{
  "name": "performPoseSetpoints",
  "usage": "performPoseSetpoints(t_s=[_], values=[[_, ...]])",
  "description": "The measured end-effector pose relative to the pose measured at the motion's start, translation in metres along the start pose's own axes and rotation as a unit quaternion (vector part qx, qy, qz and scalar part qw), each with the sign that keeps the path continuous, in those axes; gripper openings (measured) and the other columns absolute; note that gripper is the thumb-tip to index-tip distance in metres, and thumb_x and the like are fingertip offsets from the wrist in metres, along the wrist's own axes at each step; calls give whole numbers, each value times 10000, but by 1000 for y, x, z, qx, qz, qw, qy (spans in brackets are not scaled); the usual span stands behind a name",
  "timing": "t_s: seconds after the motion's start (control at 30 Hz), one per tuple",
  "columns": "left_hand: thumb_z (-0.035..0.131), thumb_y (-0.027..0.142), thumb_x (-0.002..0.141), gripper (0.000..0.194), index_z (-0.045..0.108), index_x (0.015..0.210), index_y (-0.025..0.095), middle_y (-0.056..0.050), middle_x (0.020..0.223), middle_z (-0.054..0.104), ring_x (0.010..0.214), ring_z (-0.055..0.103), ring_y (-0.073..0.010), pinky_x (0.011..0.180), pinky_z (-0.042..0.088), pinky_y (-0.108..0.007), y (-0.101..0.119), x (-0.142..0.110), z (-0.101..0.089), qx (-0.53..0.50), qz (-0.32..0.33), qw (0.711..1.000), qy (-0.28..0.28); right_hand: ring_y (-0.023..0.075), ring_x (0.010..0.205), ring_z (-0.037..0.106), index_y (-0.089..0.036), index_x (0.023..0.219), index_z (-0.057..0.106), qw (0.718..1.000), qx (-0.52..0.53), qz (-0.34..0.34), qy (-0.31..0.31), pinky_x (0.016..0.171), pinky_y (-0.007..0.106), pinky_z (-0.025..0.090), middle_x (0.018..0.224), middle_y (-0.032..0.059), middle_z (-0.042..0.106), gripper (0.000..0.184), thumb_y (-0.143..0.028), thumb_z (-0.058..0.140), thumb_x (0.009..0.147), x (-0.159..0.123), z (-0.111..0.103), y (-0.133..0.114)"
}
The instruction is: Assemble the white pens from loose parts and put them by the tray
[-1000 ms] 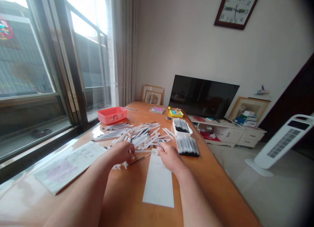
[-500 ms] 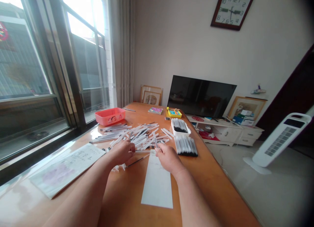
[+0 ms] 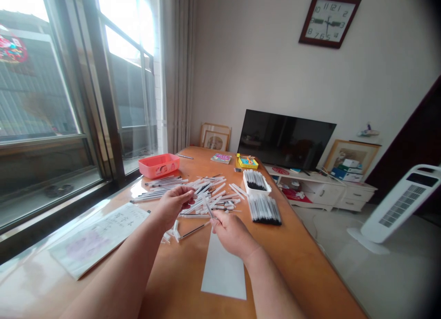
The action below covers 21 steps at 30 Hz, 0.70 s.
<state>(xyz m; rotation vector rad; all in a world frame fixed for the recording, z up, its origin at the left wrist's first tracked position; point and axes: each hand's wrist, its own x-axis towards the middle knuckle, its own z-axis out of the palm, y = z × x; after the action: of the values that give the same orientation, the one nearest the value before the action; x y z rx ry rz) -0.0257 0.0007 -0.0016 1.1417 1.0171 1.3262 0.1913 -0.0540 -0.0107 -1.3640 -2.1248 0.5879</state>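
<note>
My right hand (image 3: pixel 229 230) is closed around a white pen barrel (image 3: pixel 207 207) that sticks up and to the left from my fingers. My left hand (image 3: pixel 175 202) is lifted just above the table with its fingers pinched together on something small I cannot make out. Both hands hover at the near edge of a scattered pile of white pen barrels (image 3: pixel 198 191). A thin dark refill (image 3: pixel 194 230) lies on the table between my hands. Small white caps (image 3: pixel 171 234) lie under my left hand.
A white paper strip (image 3: pixel 223 268) lies below my right hand. A row of finished pens (image 3: pixel 263 208) and a white tray of pens (image 3: pixel 256 180) sit to the right. A pink tray (image 3: pixel 159 164) stands near the window, an open notebook (image 3: pixel 99 236) at left, a yellow box (image 3: pixel 247 161) far back.
Both hands have lifted off the pile and come toward me. The right hand has tilted its pen barrel to the left. The left hand has risen with fingers pinched.
</note>
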Motion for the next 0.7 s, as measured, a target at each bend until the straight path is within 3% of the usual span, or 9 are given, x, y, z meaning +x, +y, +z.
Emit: performPoseSetpoints(t_s=[0.17,0.7], values=[[908,366,611,415,675,868,138,-34,772,686,704,635,-138,668,461,-251,1,1,1,-64,-16,998,16,165,702,584,-244,985,688,1000,4,-12,-25,621,238,341,789,16,676,238,-335,468,996,-2,3,-3],[897,377,671,395,684,894,131,-20,775,676,700,632,-120,699,482,-252,-2,2,-1,-57,-9,998,-14,156,690,564,-247,985,688,1000,1,-2,-17,599,240,304,786,8,667,240,-332,464,994,-1,3,-3]])
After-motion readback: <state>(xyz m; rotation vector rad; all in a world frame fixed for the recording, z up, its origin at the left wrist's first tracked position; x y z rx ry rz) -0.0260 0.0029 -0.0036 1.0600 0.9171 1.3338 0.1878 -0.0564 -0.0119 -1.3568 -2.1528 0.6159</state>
